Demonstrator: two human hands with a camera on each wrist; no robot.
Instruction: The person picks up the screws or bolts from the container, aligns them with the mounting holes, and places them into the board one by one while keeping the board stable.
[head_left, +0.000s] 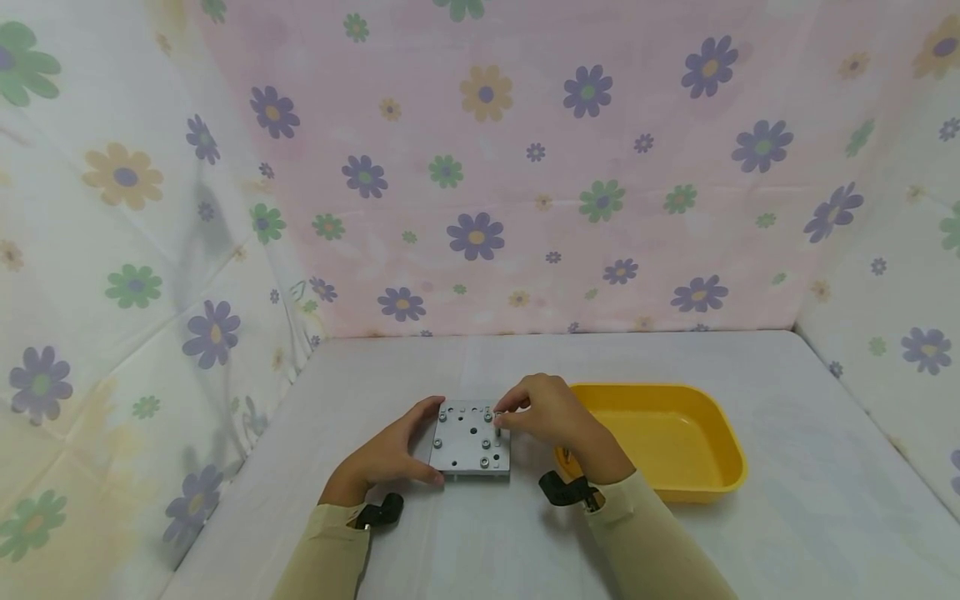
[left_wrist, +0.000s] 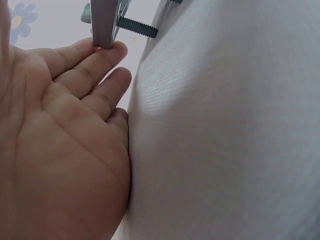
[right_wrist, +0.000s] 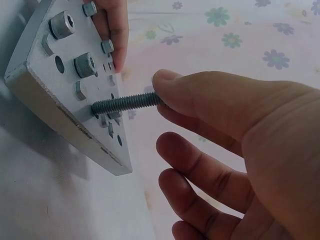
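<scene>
A silver metal plate (head_left: 459,450) with drilled holes lies in front of me, several socket-head screws (right_wrist: 85,65) standing in it. My left hand (head_left: 390,450) holds its left side, thumb at the near edge and fingers at the far corner. Fingertips (left_wrist: 119,50) meet the plate's edge in the left wrist view, where a threaded shank (left_wrist: 137,27) pokes out below. My right hand (head_left: 551,412) pinches a bolt (right_wrist: 127,103) between thumb and forefinger, its threaded end at a hole near the plate's right edge. The pinching fingers hide the bolt's head.
Right of the plate, a yellow tray (head_left: 738,458) stands on the white-covered table (head_left: 480,550), partly behind my right forearm. Flower-patterned cloth (head_left: 525,250) hangs at the back and both sides. Black wrist mounts (head_left: 562,489) stick out from the sleeves.
</scene>
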